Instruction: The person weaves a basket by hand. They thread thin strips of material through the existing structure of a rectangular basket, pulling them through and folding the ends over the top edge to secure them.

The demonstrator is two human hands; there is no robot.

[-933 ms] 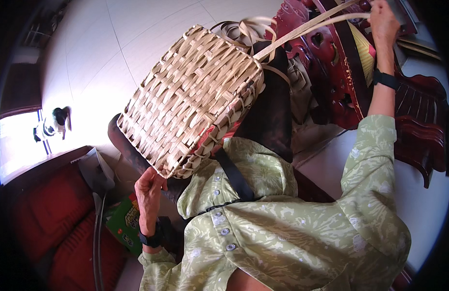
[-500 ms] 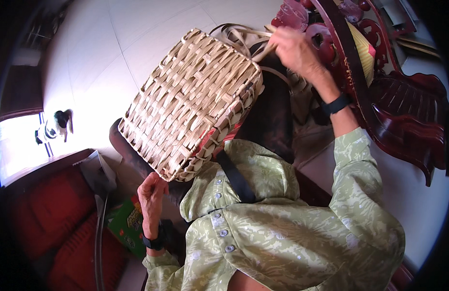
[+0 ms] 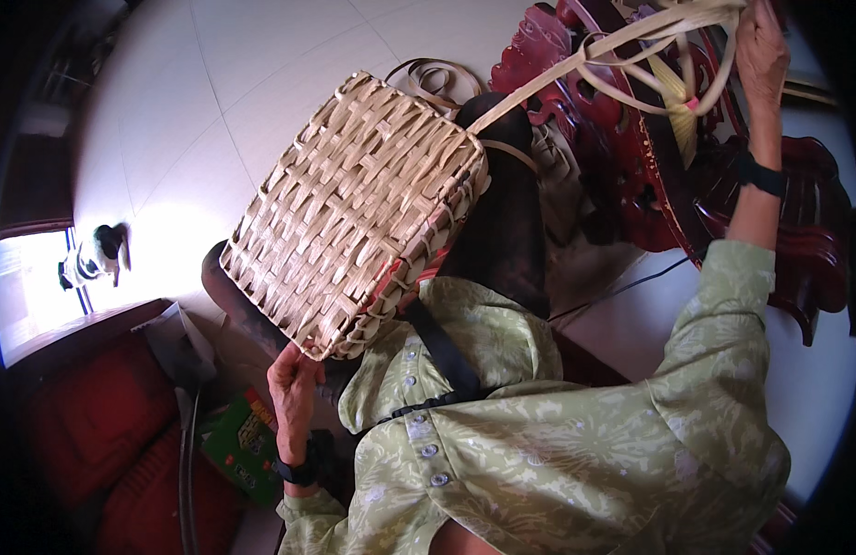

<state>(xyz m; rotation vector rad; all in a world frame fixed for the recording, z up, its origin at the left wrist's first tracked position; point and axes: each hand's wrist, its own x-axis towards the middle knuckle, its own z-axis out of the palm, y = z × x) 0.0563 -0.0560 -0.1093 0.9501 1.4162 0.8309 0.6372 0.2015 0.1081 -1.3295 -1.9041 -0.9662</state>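
A rectangular woven basket (image 3: 354, 208) of pale flat strips, with some red along its right side, rests tilted on my lap over dark trousers. My left hand (image 3: 295, 375) pinches the basket's lower corner. A long pale strip (image 3: 530, 92) runs from the basket's upper right corner to my right hand (image 3: 759, 51), which is raised high at the right and closed on it. Looser loops of strip (image 3: 613, 88) hang below the taut length. More coiled strip (image 3: 428, 79) lies behind the basket.
Carved dark-red wooden furniture (image 3: 807, 259) stands at the right, with a yellow conical hat (image 3: 680, 125) on it. A black-and-white dog (image 3: 104, 250) is by the bright doorway at left, above red cushioned seats (image 3: 86, 407) and a green box (image 3: 238, 444). The tiled floor (image 3: 169, 111) stretches behind.
My right hand swung down toward the basket, then back out to the upper right, drawing the strip out with loops hanging. The basket and my left hand shifted slightly downward in view.
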